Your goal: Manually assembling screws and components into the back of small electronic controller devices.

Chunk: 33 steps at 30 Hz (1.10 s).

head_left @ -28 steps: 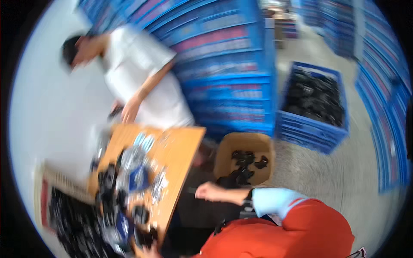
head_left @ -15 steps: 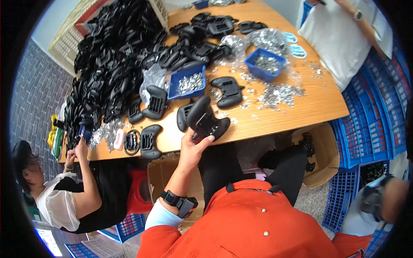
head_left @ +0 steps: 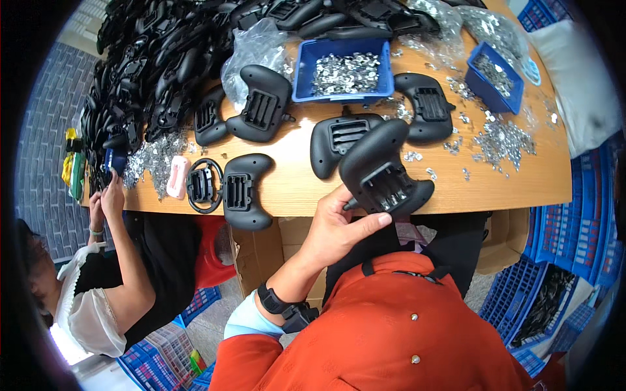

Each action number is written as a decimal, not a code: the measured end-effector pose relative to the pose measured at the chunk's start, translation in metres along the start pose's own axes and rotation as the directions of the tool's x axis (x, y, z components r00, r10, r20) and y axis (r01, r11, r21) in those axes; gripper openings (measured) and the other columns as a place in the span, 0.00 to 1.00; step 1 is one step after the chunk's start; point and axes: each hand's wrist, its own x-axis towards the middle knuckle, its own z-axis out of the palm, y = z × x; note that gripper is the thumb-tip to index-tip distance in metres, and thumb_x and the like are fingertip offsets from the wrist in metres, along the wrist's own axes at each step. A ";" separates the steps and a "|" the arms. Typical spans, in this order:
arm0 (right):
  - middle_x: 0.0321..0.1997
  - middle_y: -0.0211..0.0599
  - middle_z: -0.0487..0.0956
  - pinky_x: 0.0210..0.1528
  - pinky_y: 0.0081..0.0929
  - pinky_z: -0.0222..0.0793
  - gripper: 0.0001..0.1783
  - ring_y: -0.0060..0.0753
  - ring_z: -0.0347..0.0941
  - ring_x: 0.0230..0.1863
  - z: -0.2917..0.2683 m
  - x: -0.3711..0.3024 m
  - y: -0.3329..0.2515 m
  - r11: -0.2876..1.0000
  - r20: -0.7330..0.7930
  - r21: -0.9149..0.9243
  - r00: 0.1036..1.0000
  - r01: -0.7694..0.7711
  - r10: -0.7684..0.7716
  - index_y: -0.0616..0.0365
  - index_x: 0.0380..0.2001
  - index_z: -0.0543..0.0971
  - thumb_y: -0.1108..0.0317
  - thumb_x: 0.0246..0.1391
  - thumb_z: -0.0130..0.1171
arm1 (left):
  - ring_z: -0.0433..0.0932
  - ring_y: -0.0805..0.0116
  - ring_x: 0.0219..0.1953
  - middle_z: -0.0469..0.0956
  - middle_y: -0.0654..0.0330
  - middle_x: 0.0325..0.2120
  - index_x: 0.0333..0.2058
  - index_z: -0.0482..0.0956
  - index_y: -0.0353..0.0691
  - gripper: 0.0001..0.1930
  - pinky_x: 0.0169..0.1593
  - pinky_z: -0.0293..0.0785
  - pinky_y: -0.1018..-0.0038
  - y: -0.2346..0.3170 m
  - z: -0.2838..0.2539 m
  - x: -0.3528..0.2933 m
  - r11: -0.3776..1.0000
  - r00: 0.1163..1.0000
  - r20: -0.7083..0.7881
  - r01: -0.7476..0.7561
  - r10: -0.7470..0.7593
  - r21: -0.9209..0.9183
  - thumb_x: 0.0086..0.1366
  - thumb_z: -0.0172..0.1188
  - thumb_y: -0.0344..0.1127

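Note:
My left hand [head_left: 336, 231] grips a black game controller shell [head_left: 385, 176] by its lower edge, thumb on the near side. The shell is tilted at the table's front edge, its battery compartment facing me, with small metal pieces in it. Behind it lies another black controller shell [head_left: 342, 137], its compartment up and partly covered by the held one. More shells lie nearby: one to the right [head_left: 427, 107], one to the left [head_left: 261, 104]. Beyond them stands a blue bin [head_left: 342, 98] of small metal contact pieces. My right hand is out of view.
A heap of black shells [head_left: 163, 72] fills the table's far left. A second blue bin [head_left: 495, 98] and scattered metal pieces [head_left: 505, 140] lie right. At the left, a co-worker's hands [head_left: 107, 202] hold a blue thing. Blue crates [head_left: 574, 234] stand right, a cardboard box [head_left: 257, 260] below.
The view has shifted closer to the table. My left hand still holds the controller shell, now turned with its compartment more toward me. A blurred right arm at the lower right has left view.

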 end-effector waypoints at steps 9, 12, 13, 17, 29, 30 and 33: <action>0.35 0.30 0.74 0.34 0.19 0.66 0.17 0.19 0.70 0.35 0.052 0.042 0.008 0.999 0.137 -0.040 0.990 -0.005 0.011 0.60 0.49 0.73 0.64 0.60 0.51 | 0.74 0.74 0.47 0.76 0.63 0.45 0.49 0.75 0.36 0.20 0.52 0.72 0.73 -0.003 -0.002 -0.002 0.997 1.000 -0.007 -0.009 0.009 -0.071 0.57 0.65 0.25; 0.36 0.30 0.75 0.35 0.20 0.67 0.16 0.19 0.71 0.36 0.053 0.032 -0.003 0.994 0.166 -0.099 0.985 -0.038 0.054 0.60 0.49 0.74 0.64 0.60 0.52 | 0.75 0.74 0.46 0.77 0.62 0.44 0.51 0.73 0.35 0.22 0.51 0.73 0.73 -0.003 0.000 -0.007 0.998 0.998 -0.017 -0.064 0.063 -0.029 0.57 0.64 0.24; 0.36 0.30 0.75 0.36 0.20 0.67 0.16 0.19 0.71 0.36 0.052 0.032 -0.006 0.991 0.160 -0.127 0.986 -0.031 0.052 0.59 0.49 0.74 0.65 0.60 0.52 | 0.75 0.74 0.46 0.77 0.62 0.44 0.51 0.72 0.34 0.22 0.51 0.72 0.73 0.000 0.001 -0.006 0.996 0.997 -0.039 -0.066 0.063 -0.058 0.57 0.64 0.23; 0.37 0.30 0.76 0.37 0.21 0.69 0.14 0.20 0.73 0.37 0.050 0.035 -0.009 0.978 0.126 -0.209 0.992 0.009 0.018 0.58 0.48 0.75 0.66 0.60 0.53 | 0.76 0.73 0.45 0.77 0.61 0.44 0.51 0.72 0.34 0.21 0.50 0.74 0.73 0.000 0.004 -0.005 0.988 0.996 -0.087 -0.041 0.028 -0.151 0.58 0.63 0.24; 0.26 0.36 0.74 0.30 0.20 0.65 0.11 0.23 0.70 0.26 0.086 0.000 0.089 0.984 0.373 -0.178 0.925 -0.003 0.070 0.64 0.39 0.79 0.75 0.51 0.61 | 0.79 0.72 0.34 0.79 0.58 0.38 0.52 0.69 0.36 0.23 0.36 0.78 0.76 -0.002 0.019 0.002 0.970 0.980 -0.130 0.122 -0.151 -0.210 0.58 0.64 0.27; 0.26 0.36 0.74 0.30 0.20 0.65 0.11 0.23 0.70 0.26 0.086 0.001 0.091 0.986 0.372 -0.169 0.926 -0.001 0.065 0.64 0.39 0.79 0.75 0.51 0.61 | 0.79 0.72 0.33 0.79 0.58 0.38 0.52 0.69 0.36 0.23 0.36 0.78 0.76 -0.002 0.019 0.003 0.960 0.977 -0.120 0.141 -0.174 -0.241 0.59 0.64 0.28; 0.27 0.36 0.75 0.29 0.20 0.65 0.10 0.23 0.70 0.26 0.085 0.001 0.097 0.994 0.331 -0.101 0.942 -0.032 0.064 0.64 0.38 0.79 0.75 0.51 0.61 | 0.79 0.72 0.32 0.79 0.58 0.37 0.52 0.69 0.36 0.22 0.36 0.78 0.76 -0.003 0.019 0.003 0.927 0.972 -0.099 0.171 -0.215 -0.333 0.60 0.63 0.28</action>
